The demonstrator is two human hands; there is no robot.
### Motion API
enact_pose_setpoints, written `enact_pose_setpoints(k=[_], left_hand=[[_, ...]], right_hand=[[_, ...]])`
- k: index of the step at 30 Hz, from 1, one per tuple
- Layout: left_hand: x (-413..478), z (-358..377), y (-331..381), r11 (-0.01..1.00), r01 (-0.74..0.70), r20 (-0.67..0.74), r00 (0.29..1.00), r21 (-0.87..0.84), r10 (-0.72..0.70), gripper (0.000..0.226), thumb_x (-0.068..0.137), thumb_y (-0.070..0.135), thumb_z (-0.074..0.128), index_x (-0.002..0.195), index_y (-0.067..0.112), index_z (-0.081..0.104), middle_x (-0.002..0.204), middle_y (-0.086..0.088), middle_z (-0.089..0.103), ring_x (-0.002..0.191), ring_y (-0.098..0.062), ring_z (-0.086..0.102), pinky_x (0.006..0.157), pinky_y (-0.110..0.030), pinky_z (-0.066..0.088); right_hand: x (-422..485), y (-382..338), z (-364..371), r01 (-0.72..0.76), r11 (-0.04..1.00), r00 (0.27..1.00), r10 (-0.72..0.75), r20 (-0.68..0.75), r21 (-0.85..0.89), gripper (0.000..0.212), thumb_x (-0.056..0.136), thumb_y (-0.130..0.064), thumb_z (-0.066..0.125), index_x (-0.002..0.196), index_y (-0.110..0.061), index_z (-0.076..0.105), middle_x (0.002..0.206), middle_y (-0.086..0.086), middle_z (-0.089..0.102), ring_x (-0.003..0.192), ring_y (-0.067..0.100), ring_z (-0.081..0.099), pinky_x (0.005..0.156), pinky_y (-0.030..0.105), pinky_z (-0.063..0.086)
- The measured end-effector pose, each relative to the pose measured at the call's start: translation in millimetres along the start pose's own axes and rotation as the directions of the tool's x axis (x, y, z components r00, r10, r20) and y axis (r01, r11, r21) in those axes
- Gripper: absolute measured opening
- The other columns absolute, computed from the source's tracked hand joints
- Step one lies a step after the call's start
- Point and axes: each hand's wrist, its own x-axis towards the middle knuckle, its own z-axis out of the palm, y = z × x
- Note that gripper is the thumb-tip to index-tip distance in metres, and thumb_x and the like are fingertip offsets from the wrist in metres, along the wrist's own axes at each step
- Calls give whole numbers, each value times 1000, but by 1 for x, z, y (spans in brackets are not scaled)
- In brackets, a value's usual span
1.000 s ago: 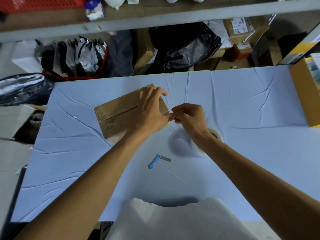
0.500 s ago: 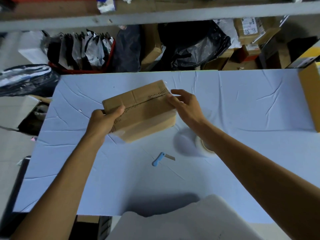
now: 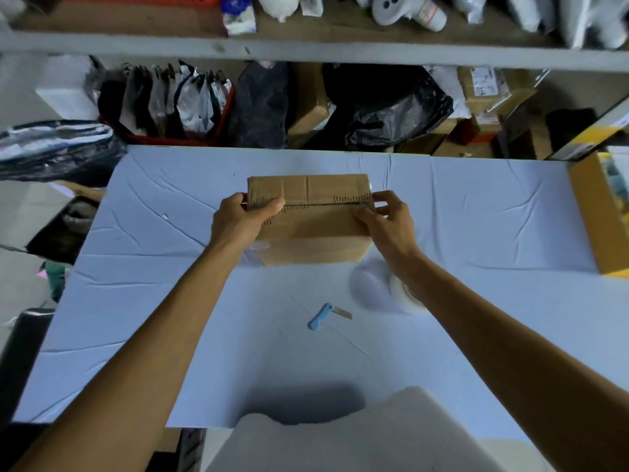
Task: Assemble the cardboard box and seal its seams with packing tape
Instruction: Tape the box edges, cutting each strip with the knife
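Note:
A closed brown cardboard box [image 3: 313,223] stands square on the light blue table [image 3: 170,301], its top flaps meeting in a seam that runs left to right. My left hand [image 3: 243,221] grips the box's left end, thumb over the top edge. My right hand [image 3: 386,221] grips the right end, thumb on top and fingers curled around the corner. A roll of clear packing tape [image 3: 406,296] lies on the table just right of the box's near corner, partly hidden by my right forearm. A small blue-handled knife [image 3: 326,315] lies nearer to me.
A yellow carton [image 3: 600,212] sits at the table's right edge. Behind the table stand a red basket of bags [image 3: 163,103], black plastic bags [image 3: 391,103] and cardboard boxes under a shelf. A white foam sheet [image 3: 357,437] lies at the near edge.
The box has been turned from a slant to square with the table edge. My left hand moved from the top to the left end; my right hand shifted to the right end.

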Motion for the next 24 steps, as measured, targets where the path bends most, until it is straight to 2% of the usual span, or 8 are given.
enact_pose_setpoints(k=[4, 10, 14, 18, 22, 24], left_hand=[[4, 7, 2, 1000, -6, 93, 996, -18, 8, 60, 72, 62, 69, 110, 16, 62, 111, -5, 67, 102, -26, 62, 90, -46, 53], [-4, 7, 0, 999, -43, 97, 994, 18, 41, 64, 70, 65, 69, 107, 15, 58, 112, -5, 65, 103, -27, 61, 91, -45, 51], [-15, 7, -2, 1000, -27, 79, 996, 4, 27, 63, 70, 66, 68, 107, 17, 55, 114, -4, 63, 103, -26, 59, 91, -44, 50], [-26, 6, 0, 999, -23, 58, 998, -36, 25, 58, 70, 62, 71, 106, 19, 56, 112, -1, 63, 100, -24, 58, 87, -39, 50], [-32, 2, 1, 995, -69, 20, 997, -78, 71, 52, 70, 55, 75, 103, 19, 56, 105, 3, 62, 100, -23, 59, 83, -37, 50], [-33, -1, 2, 992, -90, 7, 996, -91, 91, 52, 71, 53, 76, 106, 20, 55, 109, 3, 62, 100, -21, 59, 85, -37, 51]], right_hand=[[-11, 1, -6, -54, 998, 996, 55, -65, 24, 33, 84, -27, 65, 115, -18, 60, 90, 2, 67, 80, 17, 65, 67, 30, 51], [-21, 8, -11, -100, 993, 992, 104, -74, 55, 38, 81, -29, 70, 115, -16, 61, 97, 10, 71, 89, 28, 67, 85, 47, 54], [-23, 6, -13, -88, 995, 995, 90, -44, 40, 35, 83, -26, 67, 115, -15, 61, 97, 10, 71, 89, 29, 67, 86, 49, 54], [-32, 3, -17, -60, 998, 998, 61, -23, 28, 33, 88, -20, 60, 120, -12, 58, 102, 14, 68, 93, 33, 66, 80, 44, 55], [-42, -4, -20, -13, 998, 999, 16, -41, 67, 33, 87, -21, 65, 119, -13, 59, 102, 12, 67, 91, 31, 66, 80, 47, 57], [-45, -6, -19, 13, 998, 998, -9, -60, 63, 34, 85, -23, 68, 117, -16, 61, 103, 11, 67, 90, 29, 66, 80, 48, 57]])
